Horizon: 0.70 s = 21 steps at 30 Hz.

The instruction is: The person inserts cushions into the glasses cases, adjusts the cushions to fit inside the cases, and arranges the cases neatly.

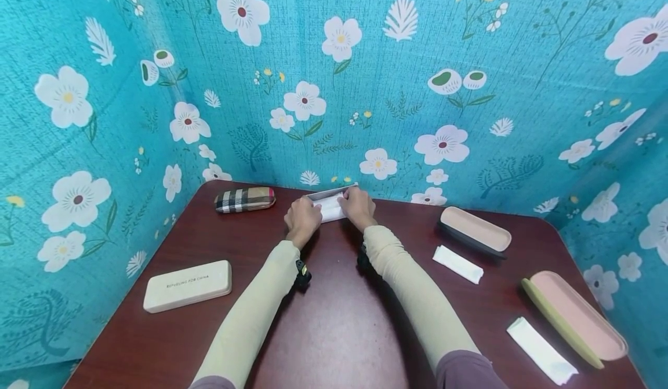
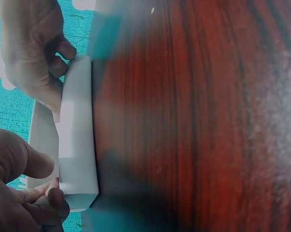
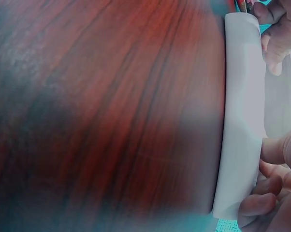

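At the back of the table, both hands hold a white glasses case (image 1: 334,218) whose lid stands raised on the wall side. My left hand (image 1: 304,218) grips its left end, the thumb at the inner edge and fingers curled around the outside. On the right end, my right hand (image 1: 358,206) has its thumb over the rim and its fingers bent round the end. Something white shows between the thumbs in the head view, but I cannot tell its kind. In the left wrist view the case's smooth white front (image 2: 78,135) faces the table's near side; the fingers partly hide its interior.
A plaid glasses case (image 1: 245,199) lies back left, a closed cream case (image 1: 188,286) front left. On the right are an open black case (image 1: 476,229), an open olive case (image 1: 579,313) with pink lining, and two white folded packets (image 1: 458,264). Floral curtain (image 1: 339,87) borders the table.
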Tool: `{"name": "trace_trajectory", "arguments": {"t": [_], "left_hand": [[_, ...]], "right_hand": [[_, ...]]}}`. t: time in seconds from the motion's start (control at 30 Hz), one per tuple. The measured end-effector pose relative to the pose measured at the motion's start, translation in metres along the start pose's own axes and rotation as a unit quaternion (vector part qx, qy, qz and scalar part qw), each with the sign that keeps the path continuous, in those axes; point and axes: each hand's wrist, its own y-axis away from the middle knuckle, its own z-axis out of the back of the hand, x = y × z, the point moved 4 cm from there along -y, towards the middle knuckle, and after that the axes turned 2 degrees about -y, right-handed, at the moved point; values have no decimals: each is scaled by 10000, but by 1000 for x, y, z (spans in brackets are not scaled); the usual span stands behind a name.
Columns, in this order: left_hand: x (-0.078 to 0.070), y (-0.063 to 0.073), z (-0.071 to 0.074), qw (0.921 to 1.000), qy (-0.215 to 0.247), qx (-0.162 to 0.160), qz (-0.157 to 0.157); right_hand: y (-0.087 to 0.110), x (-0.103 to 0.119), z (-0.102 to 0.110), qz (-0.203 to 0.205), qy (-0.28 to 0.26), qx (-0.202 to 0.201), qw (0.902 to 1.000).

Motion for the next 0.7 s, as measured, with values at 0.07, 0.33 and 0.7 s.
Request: {"name": "trace_trajectory", "arguments": {"t": [0.07,0.33,0.7], "left_hand": [[0,1,0,10000,1,27,-35],[4,4,0,10000,19,39,-42],[3,8,3,9989,-180,-253,-364]], "right_hand": [[1,0,0,-10,9,-35,10000],[6,0,0,68,-23,-29,10000],[11,-8,7,309,-98,184,9993]]}}
